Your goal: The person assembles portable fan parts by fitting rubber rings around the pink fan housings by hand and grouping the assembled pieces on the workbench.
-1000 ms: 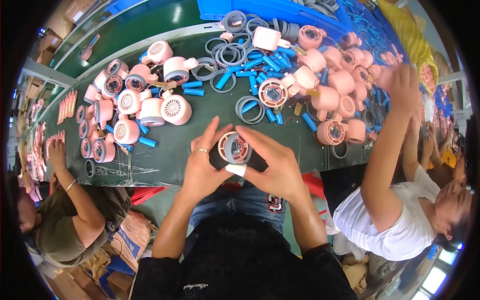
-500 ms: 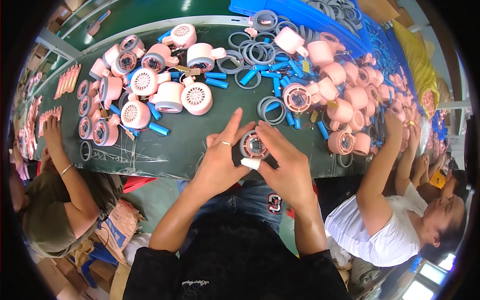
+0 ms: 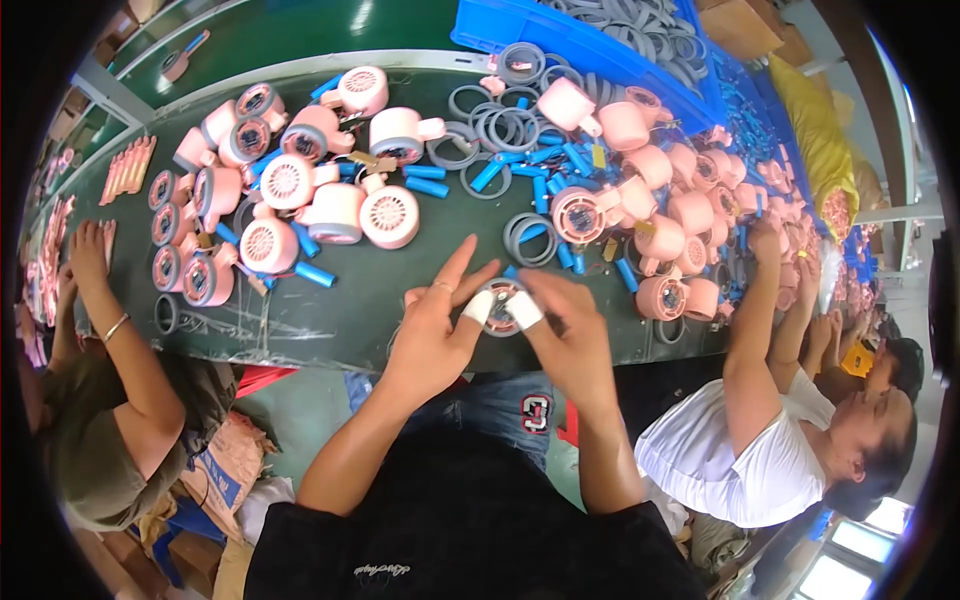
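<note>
Between my two hands, near the front edge of the table, is a small round pink fan head [image 3: 500, 322] with a grey ring round its rim and a circuit board inside. My left hand [image 3: 425, 330] grips its left side, with the index finger stretched out past it. My right hand [image 3: 572, 330] closes on the right side, its fingers curled over the far edge. Both thumbs wear white coverings and press on the open face, hiding part of the board. Just beyond the fan head, the end of a blue cylindrical battery [image 3: 511, 271] shows.
Pink fan heads [image 3: 388, 217] lie grouped at left, with a larger pile [image 3: 690, 212] at right. Loose grey rings [image 3: 508, 128] and blue batteries [image 3: 426, 187] lie between. A blue bin [image 3: 600, 62] of rings stands behind. Co-workers' arms [image 3: 755, 320] reach in from both sides.
Both white-covered thumbs now lie on the fan head's face, where one white tip showed at its lower edge before. The right fingers have curled closer. The whole view has shifted slightly.
</note>
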A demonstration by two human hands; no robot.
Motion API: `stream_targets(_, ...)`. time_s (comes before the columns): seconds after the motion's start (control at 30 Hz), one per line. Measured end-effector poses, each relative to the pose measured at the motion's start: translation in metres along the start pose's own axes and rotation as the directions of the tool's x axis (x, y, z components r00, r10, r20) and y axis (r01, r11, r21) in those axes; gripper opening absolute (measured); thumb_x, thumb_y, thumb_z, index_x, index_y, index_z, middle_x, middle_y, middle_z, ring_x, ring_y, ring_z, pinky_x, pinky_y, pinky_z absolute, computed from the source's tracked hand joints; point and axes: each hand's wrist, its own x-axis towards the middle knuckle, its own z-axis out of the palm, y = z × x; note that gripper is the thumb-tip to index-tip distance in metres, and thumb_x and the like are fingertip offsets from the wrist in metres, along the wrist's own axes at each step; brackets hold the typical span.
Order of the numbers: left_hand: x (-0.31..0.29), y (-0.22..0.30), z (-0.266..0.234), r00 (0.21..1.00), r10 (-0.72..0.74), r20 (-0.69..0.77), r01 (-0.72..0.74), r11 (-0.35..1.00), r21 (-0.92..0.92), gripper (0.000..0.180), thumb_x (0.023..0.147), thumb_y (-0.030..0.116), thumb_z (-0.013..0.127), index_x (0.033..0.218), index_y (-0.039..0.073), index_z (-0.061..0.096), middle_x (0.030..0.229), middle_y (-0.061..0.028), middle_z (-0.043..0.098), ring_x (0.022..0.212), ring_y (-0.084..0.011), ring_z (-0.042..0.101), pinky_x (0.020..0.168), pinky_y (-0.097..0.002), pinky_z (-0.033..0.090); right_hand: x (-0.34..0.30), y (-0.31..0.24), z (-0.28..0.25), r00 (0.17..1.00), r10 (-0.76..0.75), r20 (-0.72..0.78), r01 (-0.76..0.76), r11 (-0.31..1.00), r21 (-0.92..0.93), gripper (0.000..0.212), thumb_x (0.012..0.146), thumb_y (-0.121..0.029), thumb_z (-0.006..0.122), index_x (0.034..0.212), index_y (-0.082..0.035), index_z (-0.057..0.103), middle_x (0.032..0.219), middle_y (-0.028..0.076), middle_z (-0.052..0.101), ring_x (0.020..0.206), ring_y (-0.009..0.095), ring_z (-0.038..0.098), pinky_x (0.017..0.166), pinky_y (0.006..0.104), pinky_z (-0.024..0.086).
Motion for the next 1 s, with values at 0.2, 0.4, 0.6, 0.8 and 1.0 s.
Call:
stream_targets(0.2, -0.001, 0.010, -0.001, 0.988, -0.152, 0.030, 0.154, 0.951, -0.269, 0.067, 0.096, -0.008, 0.048, 0.159, 0.002, 0.029, 0.140, -0.0181, 0.063, 0.129, -0.0192, 0.059, 0.108, -0.0324, 0.044, 0.003, 0.003, 0.012, 0.991, 0.131, 0.010, -0.130, 0.974, 0.187, 0.029, 0.086, -0.003, 0.072, 0.115, -0.005, 0.075, 0.111, 0.007, 0.070, 0.094, 0.021, 0.057, 0.083, 0.0312, 0.047)
stream_targets(0.4, 0.006, -0.003, 0.002, 0.995, -0.097, -0.002, 0.093, 0.954, -0.285, 0.072, 0.092, -0.008, 0.053, 0.159, 0.005, 0.029, 0.137, -0.0144, 0.067, 0.100, -0.0123, 0.068, 0.080, -0.0246, 0.051, 0.010, 0.010, 0.011, 0.971, 0.233, 0.051, -0.239, 0.953, 0.187, 0.023, 0.087, -0.003, 0.072, 0.109, -0.005, 0.075, 0.104, 0.005, 0.069, 0.092, 0.019, 0.055, 0.080, 0.0297, 0.046)
stream_targets(0.6, 0.002, -0.007, 0.007, 0.993, -0.119, -0.002, 0.112, 0.942, -0.318, 0.067, 0.092, -0.009, 0.052, 0.155, 0.002, 0.035, 0.137, -0.0153, 0.066, 0.099, -0.0087, 0.065, 0.081, -0.0244, 0.051, 0.001, 0.016, 0.014, 0.996, 0.033, -0.087, -0.025, 0.995, 0.101, 0.015, 0.085, -0.002, 0.070, 0.100, -0.004, 0.072, 0.098, 0.007, 0.066, 0.090, 0.025, 0.055, 0.081, 0.0331, 0.044)
stream_targets(0.8, 0.008, -0.004, 0.004, 0.988, -0.146, 0.039, 0.150, 0.921, -0.359, 0.058, 0.099, -0.003, 0.052, 0.155, 0.000, 0.036, 0.142, -0.0182, 0.061, 0.129, -0.0188, 0.057, 0.110, -0.0317, 0.043, 0.009, 0.018, 0.021, 0.991, 0.033, -0.132, -0.029, 0.999, 0.031, 0.011, 0.084, -0.006, 0.070, 0.095, -0.004, 0.071, 0.084, 0.007, 0.059, 0.085, 0.026, 0.051, 0.078, 0.0370, 0.043)
stream_targets(1.0, -0.002, -0.014, 0.014, 0.964, 0.264, -0.015, -0.241, 0.899, 0.366, 0.086, 0.077, 0.025, 0.085, 0.152, 0.011, 0.045, 0.132, -0.0182, 0.062, 0.118, -0.0326, 0.062, 0.107, -0.0402, 0.046, 0.015, 0.026, 0.018, 0.982, 0.094, -0.166, -0.082, 0.993, 0.081, 0.019, 0.088, -0.018, 0.067, 0.091, 0.000, 0.071, 0.086, 0.014, 0.067, 0.085, 0.033, 0.061, 0.079, 0.0439, 0.048)
